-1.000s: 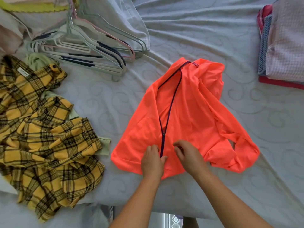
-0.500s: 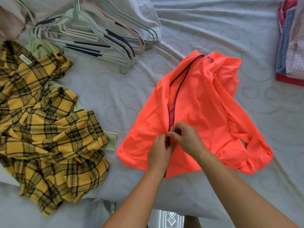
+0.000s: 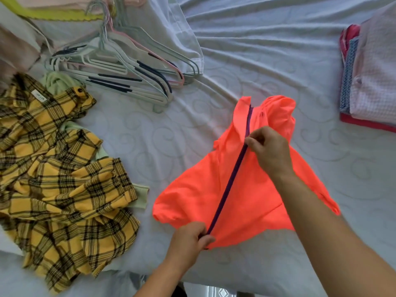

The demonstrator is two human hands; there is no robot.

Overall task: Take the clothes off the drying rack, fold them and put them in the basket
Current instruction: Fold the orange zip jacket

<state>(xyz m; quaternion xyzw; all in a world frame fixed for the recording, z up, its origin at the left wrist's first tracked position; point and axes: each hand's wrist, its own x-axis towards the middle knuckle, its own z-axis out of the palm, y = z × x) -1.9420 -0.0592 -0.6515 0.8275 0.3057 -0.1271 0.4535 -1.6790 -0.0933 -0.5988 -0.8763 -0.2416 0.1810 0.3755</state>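
A bright orange jacket (image 3: 252,196) with a dark purple zip lies on the pale grey bed sheet (image 3: 278,61), front side up. My left hand (image 3: 190,239) pinches the bottom end of the zip at the jacket's near hem. Farther up, my right hand (image 3: 267,151) pinches the zip near the collar, and the zip is closed and taut between the two hands. A crumpled yellow plaid shirt (image 3: 57,159) lies at the left, on top of a pale green garment (image 3: 62,82). No basket or drying rack is in view.
Several empty hangers (image 3: 132,76) lie in a heap at the back left. A stack of folded clothes (image 3: 372,82) sits at the right edge. More crumpled pale clothing (image 3: 53,9) lies at the back left. The bed's near edge runs along the bottom.
My right hand has moved up the zip from the hem to near the collar, closing the jacket. My left hand stays at the bottom end. The camera view has shifted.
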